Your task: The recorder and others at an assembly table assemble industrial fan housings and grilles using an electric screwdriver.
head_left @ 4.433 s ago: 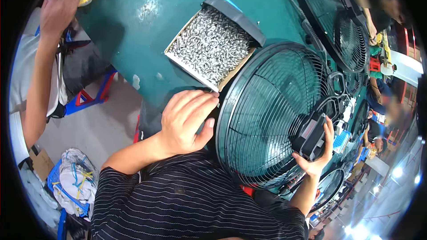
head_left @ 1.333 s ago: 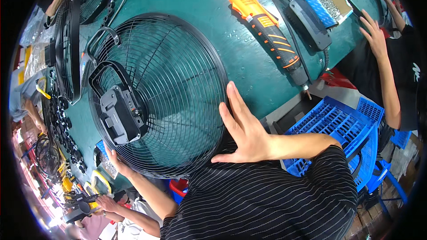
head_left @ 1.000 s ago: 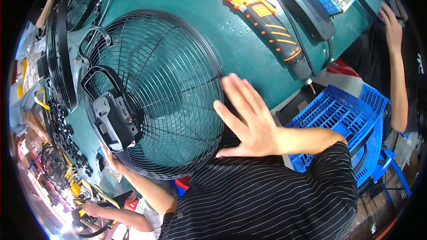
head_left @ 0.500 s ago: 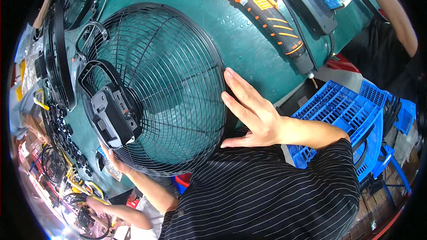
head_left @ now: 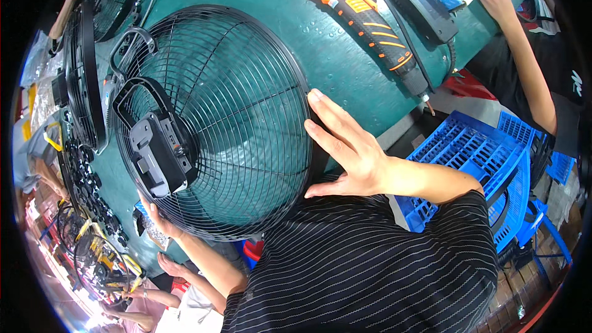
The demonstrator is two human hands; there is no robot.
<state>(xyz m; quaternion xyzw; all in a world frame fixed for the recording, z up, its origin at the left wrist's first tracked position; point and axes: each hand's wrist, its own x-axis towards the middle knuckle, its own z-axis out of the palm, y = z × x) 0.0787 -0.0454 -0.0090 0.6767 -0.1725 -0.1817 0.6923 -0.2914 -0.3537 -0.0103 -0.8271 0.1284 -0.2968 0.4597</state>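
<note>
The right hand [head_left: 351,151] lies flat and open against the right rim of the black wire fan guard [head_left: 246,117], fingers spread, gripping nothing. The left hand [head_left: 161,221] reaches under the lower left rim of the guard and holds it with curled fingers, just below the black motor housing [head_left: 157,154] fixed on the guard. The guard rests on the green table [head_left: 345,55]. Above and right of the guard lies an orange power screwdriver [head_left: 364,15]. Lower right of the guard stands a blue plastic crate [head_left: 475,154].
</note>
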